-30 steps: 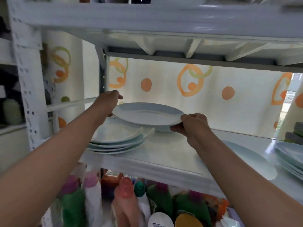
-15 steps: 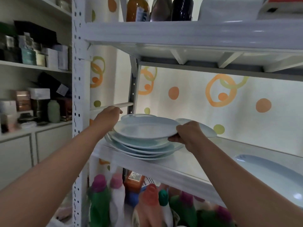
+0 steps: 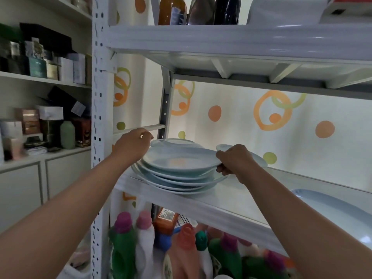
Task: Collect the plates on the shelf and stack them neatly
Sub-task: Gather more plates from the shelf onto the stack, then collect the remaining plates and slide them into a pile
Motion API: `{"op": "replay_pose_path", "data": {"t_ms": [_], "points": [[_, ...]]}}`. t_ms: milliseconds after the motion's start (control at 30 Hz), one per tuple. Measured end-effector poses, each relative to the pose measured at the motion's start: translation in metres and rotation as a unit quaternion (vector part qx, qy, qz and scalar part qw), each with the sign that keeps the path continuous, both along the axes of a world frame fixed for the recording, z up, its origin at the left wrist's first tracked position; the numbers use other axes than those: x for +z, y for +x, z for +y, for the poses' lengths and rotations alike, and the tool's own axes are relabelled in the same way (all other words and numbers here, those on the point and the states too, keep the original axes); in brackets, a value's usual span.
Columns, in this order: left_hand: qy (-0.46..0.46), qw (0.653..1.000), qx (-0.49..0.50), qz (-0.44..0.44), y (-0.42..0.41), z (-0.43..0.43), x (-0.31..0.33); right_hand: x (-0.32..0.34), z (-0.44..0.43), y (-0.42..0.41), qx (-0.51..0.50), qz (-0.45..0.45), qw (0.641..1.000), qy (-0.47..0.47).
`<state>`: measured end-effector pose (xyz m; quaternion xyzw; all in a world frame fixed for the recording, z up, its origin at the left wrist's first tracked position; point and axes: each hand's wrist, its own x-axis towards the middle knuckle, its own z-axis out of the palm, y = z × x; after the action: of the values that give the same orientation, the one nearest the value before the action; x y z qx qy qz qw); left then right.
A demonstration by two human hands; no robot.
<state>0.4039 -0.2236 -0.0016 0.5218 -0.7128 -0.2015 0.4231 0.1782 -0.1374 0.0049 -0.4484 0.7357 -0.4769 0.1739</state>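
our left hand (image 3: 130, 147) curls over the left rim of the top plate (image 3: 181, 160) and our right hand (image 3: 235, 160) pinches its right rim. the plate sits between both hands, atop the stack of plates (image 3: 177, 183) at the left end of the white shelf (image 3: 241, 200). another plate (image 3: 175, 141) lies just behind.

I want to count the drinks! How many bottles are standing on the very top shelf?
3, side by side: an orange-brown bottle on the left, a grey bottle in the middle, a black bottle on the right. Others may hide behind them.
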Motion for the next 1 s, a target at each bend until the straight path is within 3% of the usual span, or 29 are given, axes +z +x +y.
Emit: {"op": "replay_pose_path", "data": {"t_ms": [200,433,700,1000], "points": [[-0.078,0.996,-0.007,-0.035,-0.026,0.026,0.011,0.002,0.017,-0.005,-0.012,0.106,0.994,0.003],[-0.173,0.980,-0.085,-0.047,-0.089,0.078,0.021,0.004,0.043,-0.026,-0.022,0.087,0.995,-0.032],[-0.167,0.963,-0.197,-0.076,-0.174,0.122,0.003,-0.006,0.096,-0.073,-0.073,0.100,0.992,-0.032],[-0.060,0.938,-0.299,-0.164,-0.259,0.137,-0.036,-0.019,0.180,-0.150,-0.197,0.269,0.942,0.047]]}}
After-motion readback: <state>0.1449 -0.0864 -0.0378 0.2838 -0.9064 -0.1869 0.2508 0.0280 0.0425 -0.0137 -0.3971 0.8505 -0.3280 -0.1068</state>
